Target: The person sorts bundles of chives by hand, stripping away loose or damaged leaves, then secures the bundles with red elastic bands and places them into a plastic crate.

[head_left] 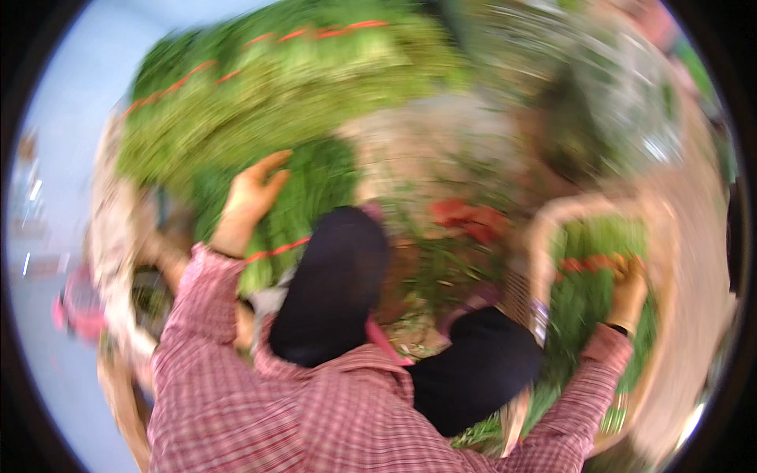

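My left hand is over long thin greens, which look like chives, with its thumb and fingers apart and nothing in them. A red band crosses these greens near their pale ends. On my right, my right hand is closed at the edge of a bundle of chives in a basket. Its curled fingers are by the bundle's red tie; motion blur hides the fingertips.
A large stack of red-banded chive bundles fills the far left. Loose red bands and scattered leaves lie on the ground between my legs. Clear plastic wrapping with dark greens is at the far right. My knees stand between my hands.
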`<action>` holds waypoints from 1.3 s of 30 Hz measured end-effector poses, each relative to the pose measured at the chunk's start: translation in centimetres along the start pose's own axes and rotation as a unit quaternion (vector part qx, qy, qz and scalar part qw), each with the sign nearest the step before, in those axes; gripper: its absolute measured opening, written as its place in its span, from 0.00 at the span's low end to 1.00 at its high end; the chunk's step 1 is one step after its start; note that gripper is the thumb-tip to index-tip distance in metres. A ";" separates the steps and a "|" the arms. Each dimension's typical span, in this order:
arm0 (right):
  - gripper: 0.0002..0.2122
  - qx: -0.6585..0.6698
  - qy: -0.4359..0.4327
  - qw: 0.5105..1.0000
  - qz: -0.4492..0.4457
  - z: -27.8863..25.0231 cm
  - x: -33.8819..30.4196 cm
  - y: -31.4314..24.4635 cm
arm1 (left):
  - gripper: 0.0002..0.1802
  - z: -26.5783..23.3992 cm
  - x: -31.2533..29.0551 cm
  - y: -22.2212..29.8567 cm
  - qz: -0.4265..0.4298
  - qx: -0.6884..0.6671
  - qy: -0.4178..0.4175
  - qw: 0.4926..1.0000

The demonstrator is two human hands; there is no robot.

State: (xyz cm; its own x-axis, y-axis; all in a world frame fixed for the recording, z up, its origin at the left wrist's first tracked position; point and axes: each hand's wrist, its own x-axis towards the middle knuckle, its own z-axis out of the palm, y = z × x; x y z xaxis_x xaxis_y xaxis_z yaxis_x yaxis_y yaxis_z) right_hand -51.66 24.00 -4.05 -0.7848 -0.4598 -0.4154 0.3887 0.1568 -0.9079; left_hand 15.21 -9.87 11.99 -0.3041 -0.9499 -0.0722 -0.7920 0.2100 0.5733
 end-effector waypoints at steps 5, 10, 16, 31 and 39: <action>0.11 0.076 -0.040 0.996 0.036 -6.7 17.4 2.4 | 0.24 -2.3 -10.0 -17.0 -0.170 -0.030 0.089 0.981; 0.11 0.085 -0.191 0.975 -0.080 -5.7 15.1 -1.8 | 0.27 0.4 -19.2 -26.2 -0.315 -0.015 0.143 0.938; 0.16 -0.330 -0.274 0.896 -0.113 16.5 -16.1 -12.2 | 0.35 9.5 -16.4 -24.6 -0.359 -0.030 0.100 0.928; 0.16 -0.404 -0.286 0.869 -0.014 25.6 -22.5 -3.9 | 0.54 19.8 -6.8 -21.7 -0.395 -0.009 -0.063 0.917; 0.17 -0.409 -0.266 0.871 -0.054 27.5 -21.2 -3.0 | 0.53 19.5 -5.5 -21.9 -0.419 -0.174 0.025 0.891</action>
State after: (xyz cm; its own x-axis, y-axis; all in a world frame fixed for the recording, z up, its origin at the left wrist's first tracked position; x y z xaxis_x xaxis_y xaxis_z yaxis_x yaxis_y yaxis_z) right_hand -22.94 9.23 9.04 -0.3765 -0.8164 -0.4378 -0.3193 0.5580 -0.7659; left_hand 23.87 -4.73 -16.06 0.3477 -0.7499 -0.5628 -0.5155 -0.6543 0.5533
